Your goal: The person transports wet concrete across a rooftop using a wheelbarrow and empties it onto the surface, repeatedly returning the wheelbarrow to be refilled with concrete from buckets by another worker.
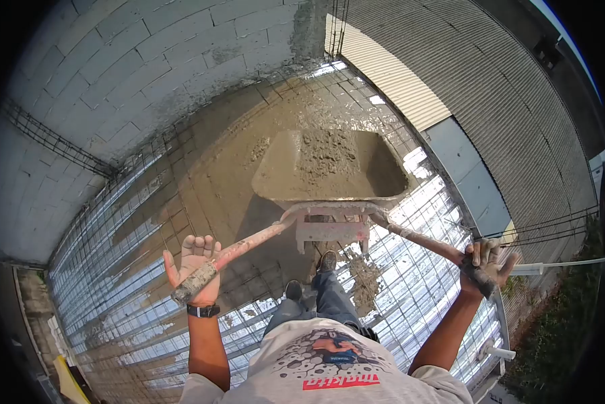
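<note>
A wheelbarrow (262, 176) tips forward ahead of me, its tray streaked with wet concrete (326, 155) at the far end. Its two handles reach back on either side of my body. Against the left handle's dark grip (196, 281) lies the palm of my left hand (201, 259), fingers spread and not wrapped round it. Over the right handle's grip (476, 276) curl the fingers of my right hand (485, 261), with the thumb sticking out. Both hands are smeared with grey. The wheelbarrow's wheel is hidden below the tray.
Wet concrete (228, 145) spreads over the steel mesh around the tray. Bare mesh on shiny sheeting (127, 323) lies left and right of my feet. A block wall (181, 40) bounds the left and far side; a corrugated roof (464, 74) adjoins the slab's right edge.
</note>
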A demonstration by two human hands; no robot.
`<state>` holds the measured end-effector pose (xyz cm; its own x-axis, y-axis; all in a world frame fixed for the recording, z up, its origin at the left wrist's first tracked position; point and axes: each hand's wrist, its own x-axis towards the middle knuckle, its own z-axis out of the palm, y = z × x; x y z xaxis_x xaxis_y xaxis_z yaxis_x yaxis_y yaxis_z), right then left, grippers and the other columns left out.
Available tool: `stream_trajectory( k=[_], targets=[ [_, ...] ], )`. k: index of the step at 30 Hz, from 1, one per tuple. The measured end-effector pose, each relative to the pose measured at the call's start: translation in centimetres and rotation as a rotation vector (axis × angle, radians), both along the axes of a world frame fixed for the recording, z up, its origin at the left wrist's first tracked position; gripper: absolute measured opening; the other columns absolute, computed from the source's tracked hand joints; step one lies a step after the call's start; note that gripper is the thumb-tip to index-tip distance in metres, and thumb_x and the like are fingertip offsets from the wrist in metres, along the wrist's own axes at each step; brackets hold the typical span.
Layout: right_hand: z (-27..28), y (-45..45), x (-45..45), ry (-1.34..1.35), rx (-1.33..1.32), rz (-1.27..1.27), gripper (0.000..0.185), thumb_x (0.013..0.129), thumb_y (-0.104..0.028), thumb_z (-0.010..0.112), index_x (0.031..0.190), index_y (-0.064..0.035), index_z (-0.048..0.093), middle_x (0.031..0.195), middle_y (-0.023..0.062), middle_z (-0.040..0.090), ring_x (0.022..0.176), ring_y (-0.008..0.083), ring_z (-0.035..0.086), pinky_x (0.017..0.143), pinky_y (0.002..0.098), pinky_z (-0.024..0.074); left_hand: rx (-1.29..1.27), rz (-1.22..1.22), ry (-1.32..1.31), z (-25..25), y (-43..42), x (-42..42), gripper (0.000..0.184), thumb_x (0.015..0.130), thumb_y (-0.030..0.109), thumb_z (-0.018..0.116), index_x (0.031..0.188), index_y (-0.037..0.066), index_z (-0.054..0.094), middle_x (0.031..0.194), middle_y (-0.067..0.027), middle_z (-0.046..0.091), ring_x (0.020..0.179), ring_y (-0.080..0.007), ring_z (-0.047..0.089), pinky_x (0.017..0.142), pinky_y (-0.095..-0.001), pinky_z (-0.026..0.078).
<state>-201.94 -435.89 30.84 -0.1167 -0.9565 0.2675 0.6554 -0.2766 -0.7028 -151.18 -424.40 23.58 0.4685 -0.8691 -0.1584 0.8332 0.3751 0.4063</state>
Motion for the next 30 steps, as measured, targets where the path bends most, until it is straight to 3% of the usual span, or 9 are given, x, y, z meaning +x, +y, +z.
stream_trajectory(
  k=[3,7,9,10,12,17,19,26,30],
  targets=[
    [-2.9,7.0,0.0,0.039,0.507,-0.051,0.066,0.091,-0.054,0.044,0.122,0.0046,0.045,0.102,0.0176,0.055,0.096,0.0272,0.056,0.093,0.0387,0.0437,0.272,-0.259,0.106,0.2,6.5,-1.2,0.066,0.084,0.055,0.053,0.127,0.005,0.047,0.120,-0.0186,0.057,0.113,-0.0340,0.052,0.094,-0.0461,0.041],
    [-8.8,16.5,-2.8,0.450,0.821,0.147,0.078,0.085,-0.051,0.056,0.141,-0.0053,0.027,0.124,0.0244,0.045,0.113,0.0363,0.050,0.084,0.0455,0.0496,0.419,-0.786,-0.086,-4.1,16.4,1.3,0.067,0.083,0.048,0.058,0.133,0.007,0.040,0.123,-0.0201,0.053,0.083,-0.0252,0.060,0.069,-0.0361,0.050],
    [-9.7,21.0,-3.1,0.462,0.963,0.388,0.070,0.086,-0.042,0.057,0.138,-0.0036,0.031,0.103,0.0194,0.056,0.085,0.0299,0.062,0.065,0.0368,0.0540,0.559,-1.049,-0.204,-8.9,22.0,2.9,0.058,0.083,0.040,0.063,0.126,0.007,0.043,0.108,-0.0155,0.059,0.067,-0.0164,0.058,0.054,-0.0290,0.047],
    [-12.2,23.3,-5.5,0.570,1.028,0.494,0.063,0.086,-0.037,0.058,0.134,-0.0031,0.036,0.092,0.0153,0.057,0.070,0.0244,0.060,0.055,0.0327,0.0509,0.642,-1.160,-0.316,-11.4,24.8,2.7,0.052,0.082,0.036,0.067,0.121,0.007,0.046,0.099,-0.0127,0.061,0.059,-0.0120,0.055,0.046,-0.0256,0.045],
    [-16.1,27.8,-8.4,0.741,1.139,0.557,0.046,0.087,-0.030,0.060,0.121,-0.0024,0.048,0.068,0.0057,0.053,0.045,0.0117,0.048,0.041,0.0251,0.0421,0.850,-1.163,-0.587,-18.4,32.4,-0.8,0.042,0.076,0.032,0.076,0.101,0.007,0.053,0.077,-0.0045,0.058,0.048,-0.0075,0.050,0.039,-0.0232,0.041],
    [-20.5,34.7,-12.0,0.752,1.063,0.580,0.034,0.090,-0.033,0.058,0.107,-0.0038,0.053,0.068,0.0023,0.052,0.048,0.0100,0.048,0.042,0.0240,0.0419,0.953,-1.066,-0.756,-21.8,39.3,-5.4,0.036,0.074,0.034,0.078,0.075,0.009,0.053,0.058,-0.0002,0.050,0.043,-0.0104,0.049,0.040,-0.0254,0.043],
    [-22.2,37.3,-13.4,0.714,1.083,0.581,0.035,0.090,-0.033,0.058,0.109,-0.0037,0.052,0.067,0.0018,0.052,0.048,0.0099,0.048,0.043,0.0236,0.0421,0.916,-1.035,-0.860,-23.4,41.7,-5.6,0.035,0.074,0.035,0.077,0.072,0.010,0.053,0.058,-0.0001,0.050,0.043,-0.0103,0.048,0.040,-0.0251,0.041],
    [-22.8,51.8,-16.5,0.826,1.155,0.602,0.035,0.092,-0.038,0.053,0.106,-0.0054,0.053,0.063,0.0000,0.049,0.049,0.0109,0.047,0.044,0.0261,0.0428,0.984,-1.120,-0.936,-16.2,50.9,-8.2,0.033,0.074,0.031,0.077,0.075,0.009,0.052,0.058,0.0021,0.049,0.044,-0.0082,0.047,0.039,-0.0242,0.040],
    [-25.7,64.3,-17.9,0.868,1.278,0.582,0.034,0.092,-0.039,0.053,0.101,-0.0062,0.056,0.064,0.0008,0.049,0.050,0.0130,0.047,0.046,0.0297,0.0442,0.959,-1.110,-0.909,-15.7,59.8,-10.0,0.034,0.075,0.032,0.076,0.081,0.008,0.053,0.059,0.0019,0.050,0.044,-0.0077,0.047,0.037,-0.0243,0.039]
  ],
)
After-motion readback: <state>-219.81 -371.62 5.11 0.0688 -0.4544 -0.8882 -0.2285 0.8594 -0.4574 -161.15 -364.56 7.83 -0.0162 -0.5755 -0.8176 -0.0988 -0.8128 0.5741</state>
